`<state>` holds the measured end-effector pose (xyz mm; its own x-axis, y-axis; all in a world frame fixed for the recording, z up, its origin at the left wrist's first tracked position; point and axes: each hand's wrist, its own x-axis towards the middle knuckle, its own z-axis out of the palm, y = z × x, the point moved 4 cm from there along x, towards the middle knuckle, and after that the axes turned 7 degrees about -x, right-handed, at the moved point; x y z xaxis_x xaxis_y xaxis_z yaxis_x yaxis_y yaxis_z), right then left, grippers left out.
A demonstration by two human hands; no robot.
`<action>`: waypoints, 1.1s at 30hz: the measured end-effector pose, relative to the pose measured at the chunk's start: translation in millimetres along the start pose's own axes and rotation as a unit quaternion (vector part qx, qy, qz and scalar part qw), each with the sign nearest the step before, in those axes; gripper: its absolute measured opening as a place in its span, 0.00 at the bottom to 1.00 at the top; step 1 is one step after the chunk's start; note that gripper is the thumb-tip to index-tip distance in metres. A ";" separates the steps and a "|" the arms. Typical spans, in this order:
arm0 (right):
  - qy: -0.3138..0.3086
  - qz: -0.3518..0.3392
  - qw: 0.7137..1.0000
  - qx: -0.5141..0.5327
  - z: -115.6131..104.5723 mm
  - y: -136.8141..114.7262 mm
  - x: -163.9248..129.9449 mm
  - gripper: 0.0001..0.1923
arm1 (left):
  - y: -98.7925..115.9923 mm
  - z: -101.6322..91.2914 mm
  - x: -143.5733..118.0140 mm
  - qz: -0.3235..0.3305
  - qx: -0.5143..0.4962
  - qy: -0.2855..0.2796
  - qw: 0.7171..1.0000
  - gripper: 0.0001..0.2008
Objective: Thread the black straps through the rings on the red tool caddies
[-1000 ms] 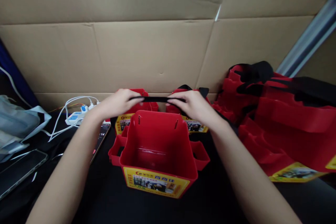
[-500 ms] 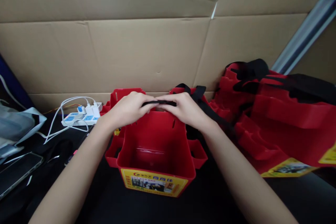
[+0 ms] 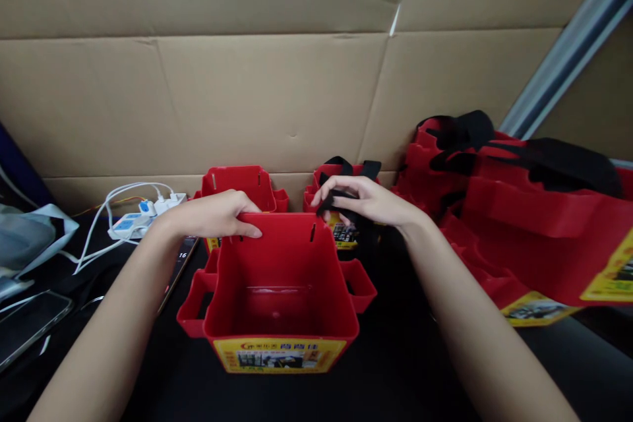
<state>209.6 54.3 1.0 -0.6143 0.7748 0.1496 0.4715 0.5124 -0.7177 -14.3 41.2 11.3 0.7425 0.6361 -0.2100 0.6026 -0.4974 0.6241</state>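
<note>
Left hand (image 3: 217, 214) grips the far rim of the red bin (image 3: 279, 290) at centre frame; right hand (image 3: 368, 201) pinches a black strap (image 3: 341, 201) just behind it.

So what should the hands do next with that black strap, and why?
Probably the right hand should poke the black strap end into the slot in the red bin's back wall. The strap end is pinched right beside that slot, which looks open, and the left hand grips the rim, holding the bin steady.
</note>
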 end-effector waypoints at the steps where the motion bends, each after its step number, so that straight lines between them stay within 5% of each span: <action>1: -0.005 -0.013 1.000 0.003 2.2 0.4 0.1 0.14 | -0.5 -0.9 -2.6 -0.006 -0.004 -0.008 1.000 0.11; 7: 0.043 -0.070 0.995 -0.047 11.6 2.2 9.7 0.17 | -5.0 -2.3 -7.0 -0.022 -0.007 -0.031 0.999 0.11; 14: -0.043 -0.043 0.996 0.072 22.7 22.3 15.7 0.10 | -7.5 -1.4 -6.5 -0.029 -0.029 -0.037 0.999 0.11; 23: -0.059 -0.099 0.992 0.043 24.0 10.0 17.1 0.07 | -7.5 -2.4 -6.3 -0.032 -0.012 -0.032 0.999 0.11; 33: -0.094 -0.041 0.992 0.069 32.6 19.0 17.9 0.12 | -7.1 -2.4 -7.1 -0.035 -0.017 -0.029 0.999 0.09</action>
<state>186.9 65.8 -32.1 -0.7598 0.6437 0.0912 0.3325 0.5054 -0.7962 -24.6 41.7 10.2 0.7147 0.6332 -0.2970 0.6447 -0.4318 0.6308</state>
